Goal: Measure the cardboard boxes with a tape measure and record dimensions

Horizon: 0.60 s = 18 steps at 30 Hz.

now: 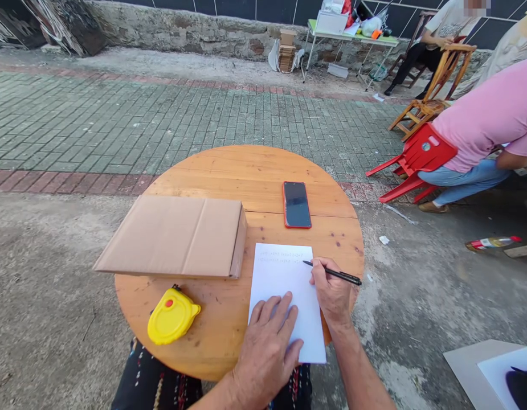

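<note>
A white sheet of paper lies on the round wooden table, with two faint lines of writing along its top. My left hand rests flat on the paper's lower part, fingers spread. In my right hand a black pen is pinched, its tip at the right end of the second line. Beyond the paper lies a phone with a red edge, screen dark. A cardboard box occupies the table's left side. Nearer to me sits a yellow tape measure with a red button.
At right, a person in a pink shirt sits on a red plastic chair. Another seated person is farther back, near a wooden chair. A cluttered folding table stands by the wall. A bottle lies at the right.
</note>
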Available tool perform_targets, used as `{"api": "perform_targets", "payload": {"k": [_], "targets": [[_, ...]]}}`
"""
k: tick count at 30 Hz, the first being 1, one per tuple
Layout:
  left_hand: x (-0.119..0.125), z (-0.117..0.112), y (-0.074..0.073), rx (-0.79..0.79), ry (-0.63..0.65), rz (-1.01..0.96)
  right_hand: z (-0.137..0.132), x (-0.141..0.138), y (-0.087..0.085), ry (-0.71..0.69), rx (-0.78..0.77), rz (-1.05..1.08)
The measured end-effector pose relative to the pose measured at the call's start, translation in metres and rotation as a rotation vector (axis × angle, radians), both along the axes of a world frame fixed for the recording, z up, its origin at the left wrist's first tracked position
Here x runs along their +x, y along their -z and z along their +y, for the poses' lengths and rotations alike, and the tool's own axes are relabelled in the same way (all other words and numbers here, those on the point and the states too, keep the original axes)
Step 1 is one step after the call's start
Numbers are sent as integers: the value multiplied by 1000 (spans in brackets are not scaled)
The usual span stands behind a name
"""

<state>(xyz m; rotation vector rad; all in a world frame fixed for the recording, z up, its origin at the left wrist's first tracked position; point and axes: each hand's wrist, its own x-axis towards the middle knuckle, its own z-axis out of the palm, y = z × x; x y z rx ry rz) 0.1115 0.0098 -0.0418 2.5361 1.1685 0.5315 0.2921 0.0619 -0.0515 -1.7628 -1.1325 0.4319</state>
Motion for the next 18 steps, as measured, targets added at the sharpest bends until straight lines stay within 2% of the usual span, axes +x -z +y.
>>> {"api": "perform_targets", "payload": {"k": [18], "targets": [[0,0,0,-2,2,0,0,-1,-3,24,-1,-5]]}}
